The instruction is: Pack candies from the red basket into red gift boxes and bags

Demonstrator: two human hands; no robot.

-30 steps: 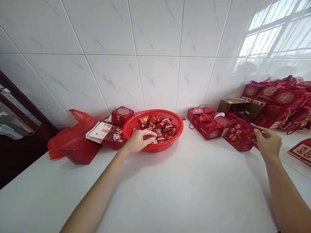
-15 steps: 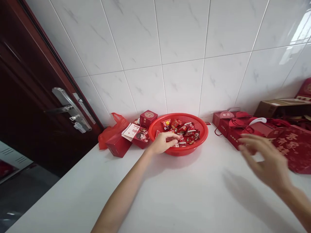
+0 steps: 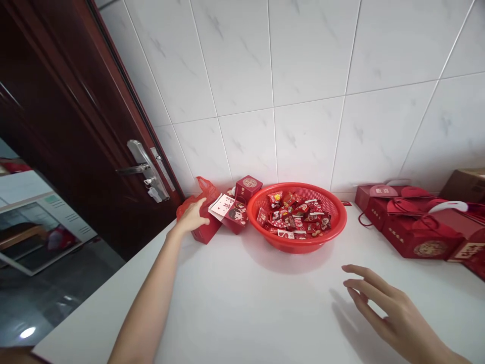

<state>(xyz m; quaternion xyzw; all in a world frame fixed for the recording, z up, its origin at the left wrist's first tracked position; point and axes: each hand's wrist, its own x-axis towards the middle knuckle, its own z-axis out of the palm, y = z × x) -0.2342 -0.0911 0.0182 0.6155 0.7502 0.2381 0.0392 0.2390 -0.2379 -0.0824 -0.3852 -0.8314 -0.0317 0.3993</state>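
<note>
My left hand reaches over a dark red box at the left, thumb and fingers spread; whether it touches the box is hard to see. A red plastic bag lies just behind that hand. Beside the box are a white printed card, a red box with a cartoon face and a small red box with a gold emblem. My right hand hovers above the white table, fingers apart and holding nothing. Between the hands stands a red plastic basket of wrapped candies.
Several red gift boxes with handles stand along the right side, with a brown cardboard box behind them. A tiled wall backs the table. On the left is a dark red door with a metal handle and keys.
My left hand has left the candy basket and moved left to the dark red box. My right hand has come away from the gift boxes, down toward the table. The view has turned left.
</note>
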